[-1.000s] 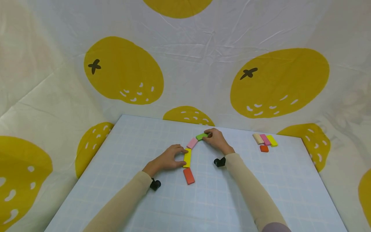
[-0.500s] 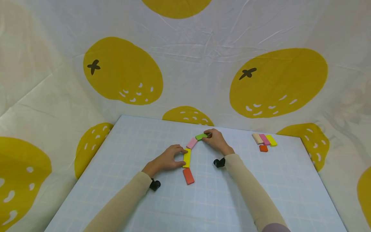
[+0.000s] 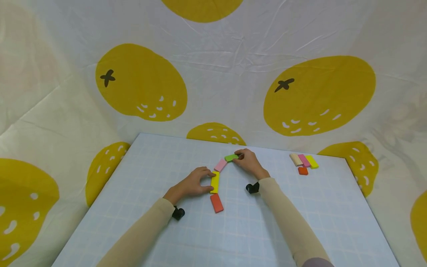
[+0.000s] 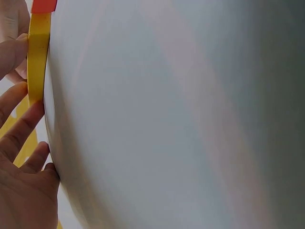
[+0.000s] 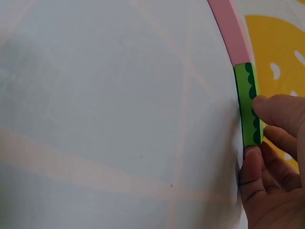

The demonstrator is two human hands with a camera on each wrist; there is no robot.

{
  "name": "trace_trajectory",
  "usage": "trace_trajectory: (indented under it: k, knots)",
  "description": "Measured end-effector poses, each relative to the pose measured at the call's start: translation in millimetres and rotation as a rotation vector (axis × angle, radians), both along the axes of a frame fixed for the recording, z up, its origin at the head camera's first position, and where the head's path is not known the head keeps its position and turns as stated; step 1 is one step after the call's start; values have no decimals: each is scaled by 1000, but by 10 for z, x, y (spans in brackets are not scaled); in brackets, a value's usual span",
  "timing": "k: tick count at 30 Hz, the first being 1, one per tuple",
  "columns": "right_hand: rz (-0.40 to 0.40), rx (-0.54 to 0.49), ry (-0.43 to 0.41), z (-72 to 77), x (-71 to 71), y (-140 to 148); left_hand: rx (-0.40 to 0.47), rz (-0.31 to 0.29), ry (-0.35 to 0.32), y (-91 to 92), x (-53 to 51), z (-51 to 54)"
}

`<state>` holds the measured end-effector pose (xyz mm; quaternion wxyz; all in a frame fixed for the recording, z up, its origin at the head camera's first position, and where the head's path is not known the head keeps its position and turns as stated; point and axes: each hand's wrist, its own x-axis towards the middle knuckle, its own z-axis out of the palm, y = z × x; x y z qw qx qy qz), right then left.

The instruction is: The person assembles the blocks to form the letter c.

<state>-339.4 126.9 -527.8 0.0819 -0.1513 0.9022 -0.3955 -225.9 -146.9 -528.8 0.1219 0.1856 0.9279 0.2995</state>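
A curved row of flat rectangular blocks lies on the table. Nearest is a red-orange block (image 3: 217, 203), then a yellow block (image 3: 215, 182), a light pink block (image 3: 221, 165) and a green block (image 3: 231, 158) with a dark scalloped edge. My left hand (image 3: 195, 181) holds the yellow block from its left side, thumb toward the near end, index finger toward the far end. At the row's far end my right hand (image 3: 249, 162) pinches the green block (image 5: 249, 105) between thumb and fingers. In the right wrist view the green block's end meets the light pink block (image 5: 231, 31).
Toward the back right lie a beige block (image 3: 295, 160), a darker pink block (image 3: 304, 160), a yellow block (image 3: 312, 161) and a small red-orange block (image 3: 303, 171), close together. A fruit-printed cloth (image 3: 230, 85) rises behind the pale checked table (image 3: 186, 237).
The head view has shifted very slightly. Both hands and all the blocks otherwise keep their places.
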Motion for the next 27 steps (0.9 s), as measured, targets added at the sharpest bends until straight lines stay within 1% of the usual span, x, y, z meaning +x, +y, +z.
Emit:
trace_trajectory:
  k: [7,12,20,24,27]
  knots:
    - [-4,3,-9,35,11,42,-3,7,0,12,13,17]
    - [-17,9,12,83,-9,181,-19,20,-13,20,18,30]
    - [-73,31,29,229,-37,618,-40,26,-12,34,22,50]
    - [-101,49,34,254,-45,882,-41,24,-10,35,26,52]
    - [-118,74,28,260,-43,1081,-25,17,-6,30,30,60]
